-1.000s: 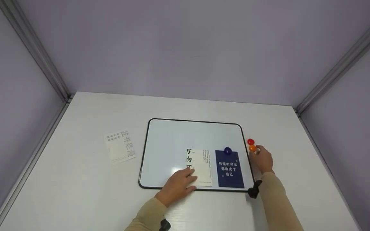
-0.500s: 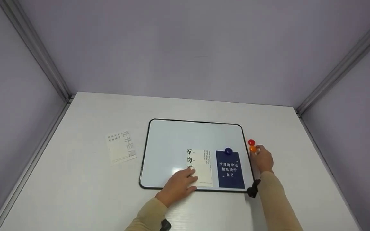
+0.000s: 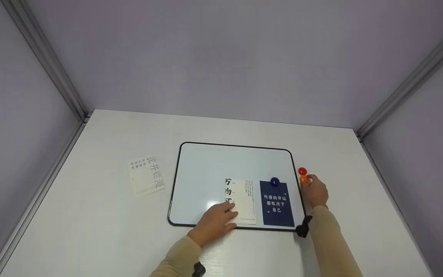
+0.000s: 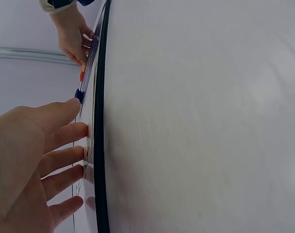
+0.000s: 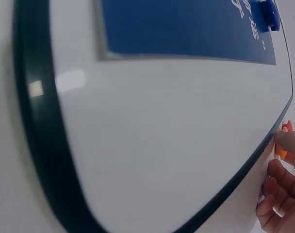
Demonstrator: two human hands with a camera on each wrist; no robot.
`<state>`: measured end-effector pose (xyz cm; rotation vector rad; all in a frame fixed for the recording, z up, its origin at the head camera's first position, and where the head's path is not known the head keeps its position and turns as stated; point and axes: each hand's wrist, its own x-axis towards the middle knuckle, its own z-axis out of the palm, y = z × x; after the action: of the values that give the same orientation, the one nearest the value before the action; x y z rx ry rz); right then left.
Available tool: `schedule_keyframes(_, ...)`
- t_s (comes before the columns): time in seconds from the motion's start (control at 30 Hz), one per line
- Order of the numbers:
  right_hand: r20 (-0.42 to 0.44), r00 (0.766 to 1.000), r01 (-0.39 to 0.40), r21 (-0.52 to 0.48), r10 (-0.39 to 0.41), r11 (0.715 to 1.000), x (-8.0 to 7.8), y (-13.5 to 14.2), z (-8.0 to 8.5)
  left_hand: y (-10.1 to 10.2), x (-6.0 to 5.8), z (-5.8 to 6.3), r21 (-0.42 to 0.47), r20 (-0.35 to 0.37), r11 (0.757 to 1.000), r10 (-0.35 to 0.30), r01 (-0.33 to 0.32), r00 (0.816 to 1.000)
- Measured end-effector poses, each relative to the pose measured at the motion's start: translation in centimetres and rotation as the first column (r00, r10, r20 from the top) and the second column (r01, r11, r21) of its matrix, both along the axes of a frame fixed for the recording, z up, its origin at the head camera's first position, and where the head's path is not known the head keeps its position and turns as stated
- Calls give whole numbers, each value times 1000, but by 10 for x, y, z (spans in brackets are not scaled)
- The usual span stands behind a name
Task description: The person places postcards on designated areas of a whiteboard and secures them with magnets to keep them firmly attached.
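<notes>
My left hand (image 3: 213, 223) lies on the lower left part of a cream card (image 3: 244, 200), its fingers extended and spread. This card rests on a black-framed whiteboard (image 3: 202, 169). To its right is a dark blue card (image 3: 277, 215) with white writing, a blue round magnet (image 3: 275, 181) on its top edge. Just off the board's right edge, my right hand (image 3: 315, 191) pinches an orange magnet (image 3: 303, 179) between thumb and forefinger; the fingers partly cover it in the right wrist view. A red magnet (image 3: 302, 171) touches or nearly touches the orange one on its far side.
A white card (image 3: 146, 177) with grey writing lies on the white table (image 3: 90, 215), left of the board. Purple-grey panels (image 3: 221, 69) stand behind and on both sides of the table.
The view has shifted slightly, so everything appears a little farther right. Both hands, the cards and the magnets keep their places relative to the board.
</notes>
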<state>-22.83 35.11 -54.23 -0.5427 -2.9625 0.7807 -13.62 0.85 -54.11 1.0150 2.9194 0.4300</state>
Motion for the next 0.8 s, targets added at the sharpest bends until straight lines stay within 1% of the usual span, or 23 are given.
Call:
schedule_keyframes(0.07,-13,1000,-6,7,6,1000,1,1,-1,0,-1,0,-20,9,1000,0,0,1000)
schedule_keyframes(0.2,-27,1000,-2,1,2,1000,0,2,-2,0,-2,0,-37,-8,999,-7,7,1000)
schedule_keyframes(0.37,-28,1000,-3,-11,3,1000,1,0,-1,1,-2,2,-37,-2,999,-8,8,1000)
schedule_keyframes(0.6,-68,998,-17,-20,15,1000,1,-2,2,1,-1,3,-23,-10,1000,-3,3,1000)
schedule_keyframes(0.8,-44,999,-14,-17,13,1000,-1,1,5,1,0,2,-16,-5,1000,-2,2,1000)
